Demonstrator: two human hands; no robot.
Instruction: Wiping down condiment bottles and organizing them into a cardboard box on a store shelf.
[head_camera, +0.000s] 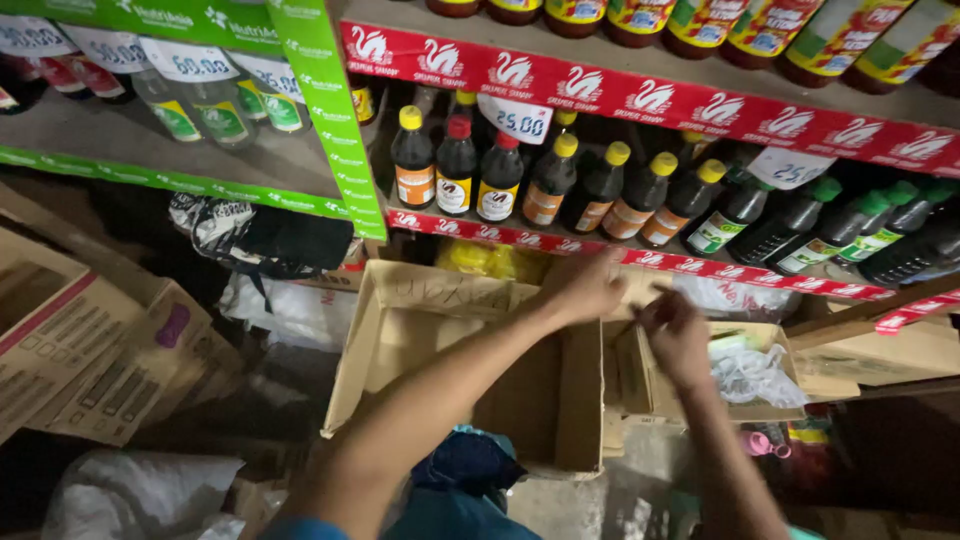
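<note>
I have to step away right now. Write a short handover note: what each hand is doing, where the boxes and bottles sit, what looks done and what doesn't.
Left hand: resting on the far rim of the open cardboard box, which leans tipped toward the shelf; whether it grips is unclear.
Right hand: above the smaller box, fingers curled; holding anything cannot be told.
Things: dark sauce bottles stand in a row on the red-edged shelf just above. A crumpled plastic bag lies in the smaller box.
Done: big box looks empty inside.
Left: both boxes remain on the floor under the shelf.
</note>
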